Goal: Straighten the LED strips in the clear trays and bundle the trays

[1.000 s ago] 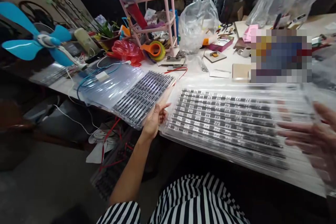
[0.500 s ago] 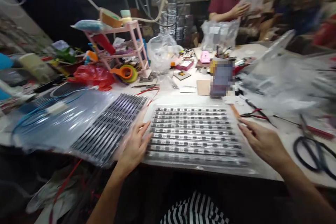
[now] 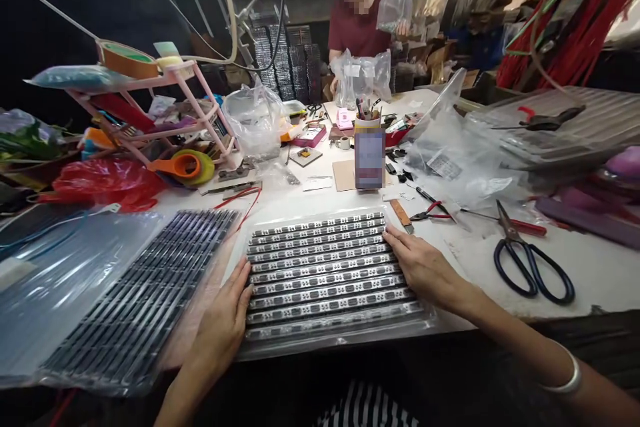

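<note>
A clear plastic tray with several rows of dark and silver strips lies flat at the table's front edge. My left hand rests against its left side, fingers extended along the rim. On the opposite side, my right hand touches the tray's right edge with its fingers stretched out. Neither hand is closed round anything. Left of my left hand lies a second stack of dark strips in clear plastic.
Large black-handled scissors and red-handled pliers lie to the right. A phone stands behind the tray. A pink rack is at the back left. Across the table, a person handles a clear bag.
The view has turned right, so the tray and table items appear further left. My right hand has come in from beside the tray to touch its right edge.
</note>
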`<move>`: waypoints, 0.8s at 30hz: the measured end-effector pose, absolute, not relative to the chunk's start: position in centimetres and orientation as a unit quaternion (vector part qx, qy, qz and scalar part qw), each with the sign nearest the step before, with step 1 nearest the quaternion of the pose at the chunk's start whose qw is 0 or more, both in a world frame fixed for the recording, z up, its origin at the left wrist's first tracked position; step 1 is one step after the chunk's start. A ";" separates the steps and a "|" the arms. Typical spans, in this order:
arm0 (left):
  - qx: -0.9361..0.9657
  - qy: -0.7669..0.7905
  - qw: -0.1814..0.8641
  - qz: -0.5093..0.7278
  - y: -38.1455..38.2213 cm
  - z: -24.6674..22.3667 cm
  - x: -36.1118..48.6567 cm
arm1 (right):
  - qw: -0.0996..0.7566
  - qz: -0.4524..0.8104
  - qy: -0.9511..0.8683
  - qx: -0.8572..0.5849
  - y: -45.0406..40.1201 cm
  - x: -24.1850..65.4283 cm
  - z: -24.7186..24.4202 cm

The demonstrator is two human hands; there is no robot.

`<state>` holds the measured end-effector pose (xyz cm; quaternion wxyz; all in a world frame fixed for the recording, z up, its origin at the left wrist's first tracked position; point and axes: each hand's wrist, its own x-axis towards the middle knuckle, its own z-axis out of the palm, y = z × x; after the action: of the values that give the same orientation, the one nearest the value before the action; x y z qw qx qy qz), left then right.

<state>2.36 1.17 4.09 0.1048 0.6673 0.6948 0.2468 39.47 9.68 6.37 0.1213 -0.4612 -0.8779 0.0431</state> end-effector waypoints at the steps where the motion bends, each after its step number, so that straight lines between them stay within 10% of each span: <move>1: 0.668 0.693 0.104 0.251 1.0 4.2 2.4 | 0.130 0.077 -0.879 -0.453 9.9 40.2 6.4; 24: 0.696 0.549 0.022 0.463 -3.7 2.7 2.1 | 0.224 0.247 -0.882 -0.334 13.6 46.5 7.2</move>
<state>2.10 -3.75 2.72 0.0222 0.6960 0.5488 0.4626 46.50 13.56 7.22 0.2238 -0.3339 -0.8818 0.2467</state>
